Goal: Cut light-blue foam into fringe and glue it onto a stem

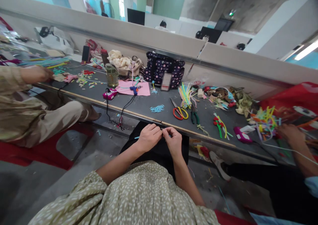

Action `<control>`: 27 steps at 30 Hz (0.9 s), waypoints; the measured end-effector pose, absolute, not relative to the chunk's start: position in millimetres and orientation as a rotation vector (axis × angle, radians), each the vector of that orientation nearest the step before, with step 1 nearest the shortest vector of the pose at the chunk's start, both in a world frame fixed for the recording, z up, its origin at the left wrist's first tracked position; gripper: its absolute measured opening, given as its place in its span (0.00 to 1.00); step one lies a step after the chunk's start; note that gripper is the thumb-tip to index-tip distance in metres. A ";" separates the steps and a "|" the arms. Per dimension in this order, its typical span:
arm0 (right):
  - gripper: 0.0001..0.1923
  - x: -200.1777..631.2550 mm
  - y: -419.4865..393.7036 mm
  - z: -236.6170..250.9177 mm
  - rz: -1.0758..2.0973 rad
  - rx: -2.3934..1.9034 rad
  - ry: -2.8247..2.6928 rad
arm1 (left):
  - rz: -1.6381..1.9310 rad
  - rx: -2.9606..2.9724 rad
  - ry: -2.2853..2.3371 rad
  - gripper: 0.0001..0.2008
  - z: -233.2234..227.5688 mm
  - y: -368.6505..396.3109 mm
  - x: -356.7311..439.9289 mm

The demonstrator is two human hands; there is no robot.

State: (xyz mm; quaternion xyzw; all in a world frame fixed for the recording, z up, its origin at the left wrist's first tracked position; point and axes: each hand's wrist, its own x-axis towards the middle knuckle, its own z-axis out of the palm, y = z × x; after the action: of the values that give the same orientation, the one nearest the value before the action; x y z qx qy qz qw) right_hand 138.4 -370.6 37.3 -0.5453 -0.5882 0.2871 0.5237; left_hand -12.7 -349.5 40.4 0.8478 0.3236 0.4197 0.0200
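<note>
Head view, centre: a seemingly unfinished blue strip pokes from our curled left hand; our right hand pinches closed, contents hidden. Above, short blue pieces lie apparently done.

On the surface, scissors lie left of what appear to be pliers; a tote bag stands behind, a glue gun farther left.

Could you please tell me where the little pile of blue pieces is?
In the head view, the pile of blue pieces lies near the picture's centre, on the dark table beyond the left hand, left of the red-and-yellow-handled scissors.
</note>
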 end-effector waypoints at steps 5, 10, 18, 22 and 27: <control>0.12 138.9 -370.8 43.5 0.661 -1.272 -1.419 | 1.245 2.246 0.996 0.12 42.1 -349.1 -13.6; 0.12 142.8 -371.9 46.4 0.726 -1.242 -1.468 | 1.002 1.605 0.868 0.13 48.8 -345.6 -18.1; 0.11 147.5 -373.5 42.5 0.837 -1.195 -1.490 | 0.775 1.077 0.692 0.14 45.2 -339.4 -22.1; 0.12 146.9 -374.0 44.1 0.835 -1.205 -1.491 | 0.855 1.030 0.691 0.13 41.8 -339.4 -19.8; 0.12 145.3 -375.3 45.4 0.818 -1.206 -1.476 | 0.989 1.078 0.694 0.11 42.5 -342.6 -16.0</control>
State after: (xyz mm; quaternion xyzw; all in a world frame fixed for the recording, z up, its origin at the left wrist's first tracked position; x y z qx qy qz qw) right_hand 145.3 -375.3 45.4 -0.5005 -0.6127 0.3395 0.5087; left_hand -16.0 -342.6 42.5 0.4819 0.3102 0.4424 0.6899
